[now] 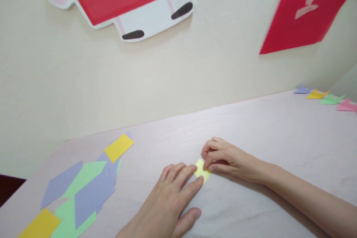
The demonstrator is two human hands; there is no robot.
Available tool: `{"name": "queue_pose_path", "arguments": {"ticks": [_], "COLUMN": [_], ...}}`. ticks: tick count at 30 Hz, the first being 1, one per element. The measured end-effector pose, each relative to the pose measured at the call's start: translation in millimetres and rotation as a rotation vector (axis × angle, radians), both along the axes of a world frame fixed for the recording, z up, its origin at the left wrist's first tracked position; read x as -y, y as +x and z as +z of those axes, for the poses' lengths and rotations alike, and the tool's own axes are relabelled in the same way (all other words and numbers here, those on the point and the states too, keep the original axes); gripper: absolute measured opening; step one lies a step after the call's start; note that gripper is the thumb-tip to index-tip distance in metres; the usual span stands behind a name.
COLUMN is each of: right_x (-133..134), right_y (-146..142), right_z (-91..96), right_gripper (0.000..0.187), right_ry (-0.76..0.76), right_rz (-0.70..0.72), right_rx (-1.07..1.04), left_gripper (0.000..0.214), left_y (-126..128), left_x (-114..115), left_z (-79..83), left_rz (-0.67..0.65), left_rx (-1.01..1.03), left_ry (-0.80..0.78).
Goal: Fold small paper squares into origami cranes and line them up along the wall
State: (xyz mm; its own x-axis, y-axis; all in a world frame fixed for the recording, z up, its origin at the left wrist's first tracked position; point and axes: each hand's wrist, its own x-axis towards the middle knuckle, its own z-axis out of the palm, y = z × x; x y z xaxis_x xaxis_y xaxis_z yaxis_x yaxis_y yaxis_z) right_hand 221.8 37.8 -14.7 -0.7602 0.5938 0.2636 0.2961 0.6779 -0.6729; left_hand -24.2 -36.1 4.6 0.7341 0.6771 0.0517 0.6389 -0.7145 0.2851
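Note:
A small folded piece of pale yellow paper (199, 169) lies on the cloth-covered surface between my hands. My left hand (174, 193) is stretched out, its fingertips resting on the paper's left and lower edges and its thumb apart on the cloth. On the other side, my right hand (224, 158) has its fingers curled and pinched together at the paper's right edge. Those fingers hide part of that edge.
Loose sheets in purple (95, 195), green (86, 174) and yellow (119, 147) overlap at the left. Several folded paper shapes, including a yellow one (317, 94), stand in a row at the far right. Behind the surface rises a wall (125, 85) with red decorations.

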Motion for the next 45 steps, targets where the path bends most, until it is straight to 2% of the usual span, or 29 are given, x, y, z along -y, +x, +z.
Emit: {"name": "queue_pose_path", "arguments": {"ticks": [5, 11, 20, 29, 32, 35, 37, 45], "right_x": [-0.5, -2.7, -2.6, 0.8, -1.6, -6.6, -9.5, -10.4], "right_y": [2.1, 2.9, -10.4, -28.2, -21.5, -5.7, 3.4, -1.1], "right_z": [0.9, 0.8, 1.5, 1.8, 4.8, 6.8, 6.1, 0.2], "right_gripper": [0.018, 0.016, 0.035, 0.016, 0.017, 0.016, 0.016, 0.017], "right_ry": [0.008, 0.017, 0.014, 0.041, -0.003, -0.107, -0.15, -0.098], "right_rz": [0.027, 0.049, 0.023, -0.055, -0.017, 0.099, 0.11, 0.08], "right_rx": [0.017, 0.024, 0.001, 0.083, 0.056, 0.024, 0.038, 0.052], "left_gripper": [0.044, 0.04, 0.042, 0.047, 0.046, 0.043, 0.043, 0.042], "left_y": [0.8, 0.6, 2.6, 3.6, 3.4, 3.8, 4.2, 8.1], "left_x": [1.3, 0.4, 1.0, -1.7, -1.5, -0.6, -0.1, 0.3], "left_z": [6.7, 6.8, 7.7, 6.4, 6.3, 6.6, 6.4, 7.6], "left_rz": [-0.028, -0.014, -0.003, -0.034, -0.043, -0.029, -0.018, 0.002], "left_rx": [-0.032, -0.018, 0.008, 0.059, 0.071, 0.073, 0.063, 0.019], "left_ry": [-0.006, -0.052, -0.083, -0.077, -0.066, -0.06, -0.068, -0.084]}}
